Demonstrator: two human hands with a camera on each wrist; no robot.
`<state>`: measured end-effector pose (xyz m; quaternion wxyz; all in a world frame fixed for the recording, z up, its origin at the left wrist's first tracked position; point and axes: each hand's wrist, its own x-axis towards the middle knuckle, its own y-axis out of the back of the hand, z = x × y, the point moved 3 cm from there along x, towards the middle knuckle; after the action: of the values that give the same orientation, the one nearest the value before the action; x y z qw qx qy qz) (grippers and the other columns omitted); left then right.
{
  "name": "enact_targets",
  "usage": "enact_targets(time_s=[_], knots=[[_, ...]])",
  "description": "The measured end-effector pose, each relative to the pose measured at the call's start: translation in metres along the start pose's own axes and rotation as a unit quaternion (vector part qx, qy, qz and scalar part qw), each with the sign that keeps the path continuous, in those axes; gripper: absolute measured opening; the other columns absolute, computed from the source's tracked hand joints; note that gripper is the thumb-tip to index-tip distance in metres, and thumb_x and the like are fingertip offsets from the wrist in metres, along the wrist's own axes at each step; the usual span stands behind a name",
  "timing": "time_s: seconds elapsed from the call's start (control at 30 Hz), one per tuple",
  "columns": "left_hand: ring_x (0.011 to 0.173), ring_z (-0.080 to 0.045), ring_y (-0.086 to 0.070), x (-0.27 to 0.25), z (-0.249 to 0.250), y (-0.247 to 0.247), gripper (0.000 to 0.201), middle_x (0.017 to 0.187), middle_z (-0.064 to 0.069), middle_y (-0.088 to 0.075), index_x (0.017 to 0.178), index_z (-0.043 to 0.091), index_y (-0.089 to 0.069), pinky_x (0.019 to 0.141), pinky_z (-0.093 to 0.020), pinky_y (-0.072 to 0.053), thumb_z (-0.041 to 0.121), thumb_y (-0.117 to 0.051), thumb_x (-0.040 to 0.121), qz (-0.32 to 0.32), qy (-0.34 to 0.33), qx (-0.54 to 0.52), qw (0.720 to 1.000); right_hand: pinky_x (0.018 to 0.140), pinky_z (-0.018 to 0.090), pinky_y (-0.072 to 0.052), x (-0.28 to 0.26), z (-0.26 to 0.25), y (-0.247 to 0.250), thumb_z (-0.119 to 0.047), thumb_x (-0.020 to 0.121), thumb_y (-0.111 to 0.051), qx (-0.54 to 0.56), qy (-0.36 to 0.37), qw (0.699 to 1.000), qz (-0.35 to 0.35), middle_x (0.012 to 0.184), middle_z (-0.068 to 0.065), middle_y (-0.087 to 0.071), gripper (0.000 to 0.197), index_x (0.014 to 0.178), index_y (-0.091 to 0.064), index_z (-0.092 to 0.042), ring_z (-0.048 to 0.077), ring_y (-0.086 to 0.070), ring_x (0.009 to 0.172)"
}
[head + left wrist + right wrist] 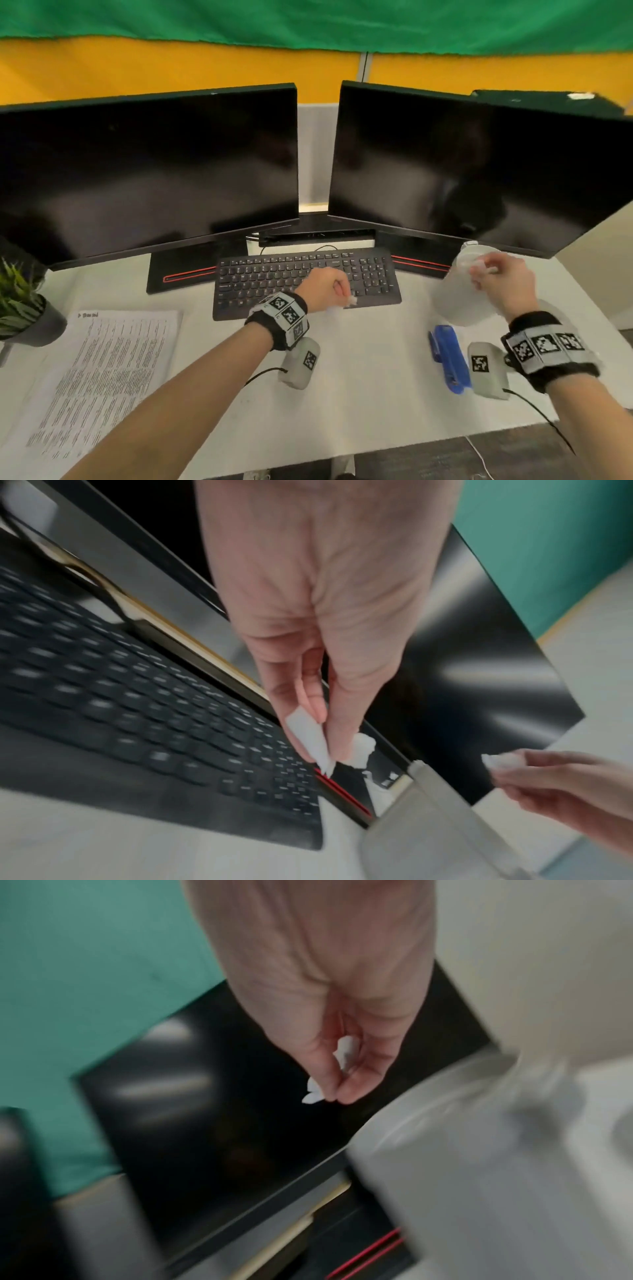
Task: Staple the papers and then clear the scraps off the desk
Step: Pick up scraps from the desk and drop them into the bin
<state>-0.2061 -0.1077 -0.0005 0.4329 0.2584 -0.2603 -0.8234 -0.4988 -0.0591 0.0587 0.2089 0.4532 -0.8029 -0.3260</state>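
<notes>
Head view: my left hand [325, 286] and right hand [503, 284] each pinch paper scraps [308, 737]; loose grip risks scraps missing bin [459, 301].

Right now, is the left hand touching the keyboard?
Apart. The left wrist view shows the left hand raised, pinching paper scraps, with open space between its fingertips and the keyboard below.
</notes>
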Motion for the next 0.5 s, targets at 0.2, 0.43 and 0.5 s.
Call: enact_targets(time_s=[0.2, 0.43, 0.5], knots=[[0.061, 0.0, -0.053, 0.066, 0.095, -0.034, 0.013, 0.065, 0.009, -0.058, 0.083, 0.007, -0.069, 0.05, -0.002, -0.041, 0.017, -0.075, 0.076, -0.007, -0.071, -0.042, 0.997, 0.093, 0.042, -0.047, 0.041, 0.041, 0.012, -0.011, 0.077, -0.071, -0.089, -0.048, 0.992, -0.077, 0.11, 0.018, -0.065, 0.037, 0.112, -0.062, -0.009, 0.036, -0.059, 0.102], [0.075, -0.017, -0.053, 0.116, 0.171, -0.066, 0.014, 0.075, 0.002, -0.051, 0.07, 0.015, -0.067, 0.075, -0.026, -0.046, 0.023, -0.078, 0.073, 0.047, -0.087, -0.034, 0.995, 0.082, 0.037, -0.042, -0.04, 0.06, 0.031, -0.004, 0.086, -0.051, -0.049, 0.048, 0.989, 0.13, 0.099, 0.022, -0.058, 0.021, 0.099, -0.068, -0.003, 0.035, -0.055, 0.092], [0.079, -0.022, -0.06, 0.126, 0.179, -0.072, 0.021, 0.075, 0.001, -0.056, 0.061, 0.022, -0.059, 0.078, -0.031, -0.051, 0.021, -0.076, 0.073, 0.045, -0.064, -0.04, 0.996, 0.076, 0.035, -0.042, -0.077, 0.068, 0.02, 0.003, 0.085, -0.052, -0.018, 0.051, 0.993, 0.108, 0.092, 0.015, -0.057, 0.021, 0.091, -0.068, -0.008, 0.028, -0.053, 0.087]])
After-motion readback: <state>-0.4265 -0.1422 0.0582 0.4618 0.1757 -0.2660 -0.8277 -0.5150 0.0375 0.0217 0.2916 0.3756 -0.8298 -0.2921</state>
